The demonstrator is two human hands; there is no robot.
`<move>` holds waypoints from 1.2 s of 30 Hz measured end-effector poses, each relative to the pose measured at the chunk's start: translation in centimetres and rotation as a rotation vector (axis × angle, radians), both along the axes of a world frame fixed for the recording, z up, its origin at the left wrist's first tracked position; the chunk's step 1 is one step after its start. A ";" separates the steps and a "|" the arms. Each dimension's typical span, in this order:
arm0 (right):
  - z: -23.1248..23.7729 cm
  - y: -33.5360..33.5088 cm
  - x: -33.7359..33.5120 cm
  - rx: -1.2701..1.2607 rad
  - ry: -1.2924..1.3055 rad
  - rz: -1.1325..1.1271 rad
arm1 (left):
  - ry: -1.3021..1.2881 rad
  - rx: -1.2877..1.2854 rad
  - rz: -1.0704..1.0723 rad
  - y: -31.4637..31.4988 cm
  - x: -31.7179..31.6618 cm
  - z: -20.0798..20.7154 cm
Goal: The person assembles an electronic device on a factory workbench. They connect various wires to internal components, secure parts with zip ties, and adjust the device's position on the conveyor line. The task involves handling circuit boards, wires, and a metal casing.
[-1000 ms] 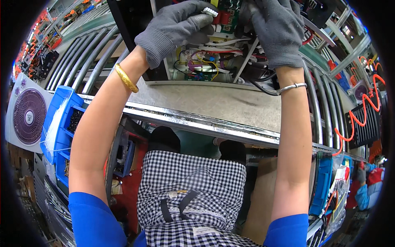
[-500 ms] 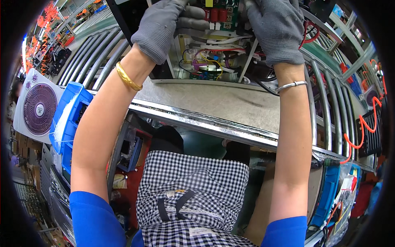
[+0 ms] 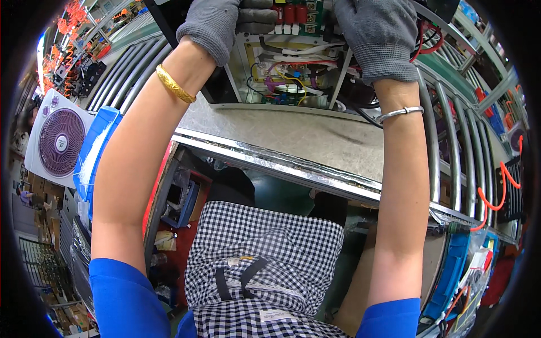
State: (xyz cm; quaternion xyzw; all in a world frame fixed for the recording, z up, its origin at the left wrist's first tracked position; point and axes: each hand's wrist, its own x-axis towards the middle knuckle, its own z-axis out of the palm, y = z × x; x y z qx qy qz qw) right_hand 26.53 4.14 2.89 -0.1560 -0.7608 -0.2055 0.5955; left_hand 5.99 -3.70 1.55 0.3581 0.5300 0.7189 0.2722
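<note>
My left hand [image 3: 217, 23], in a grey knitted glove, reaches over the left side of an open equipment casing [image 3: 232, 84]. Its lower fingers are curled together toward the right, beside a green circuit board [image 3: 311, 25] with red cylindrical components [image 3: 289, 14]. What they hold, if anything, is hidden. My right hand [image 3: 380, 36], gloved alike, is over the right side of the casing; the top edge of the picture cuts off its fingers. Below the board, inside the casing, run white cables [image 3: 310, 50] and thin purple, yellow and blue wires [image 3: 290, 79].
The casing stands on a metal worktop [image 3: 276, 132] with rollers [image 3: 445, 146] on both sides. A white fan [image 3: 59, 141] and a blue bin [image 3: 93, 149] are at left. Another blue bin [image 3: 451, 276] is at right, below a coiled orange hose [image 3: 483, 205].
The view has shifted slightly, so the casing and both hands appear a little higher. Both hands stay over the casing, in much the same pose.
</note>
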 end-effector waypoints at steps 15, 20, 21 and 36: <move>0.1 -0.2 0.1 -0.043 0.016 -0.006 | 0.086 0.198 -0.214 -1.3 0.5 -0.9; 0.0 0.1 -0.1 -0.022 0.022 0.001 | 0.334 0.140 -0.010 -4.5 1.4 -1.4; 0.0 0.2 -0.1 -0.018 0.024 -0.006 | 0.368 0.133 0.089 -4.9 1.8 -1.5; -0.6 2.1 -0.3 0.003 0.030 0.000 | 0.442 0.125 0.355 1.4 0.6 -2.0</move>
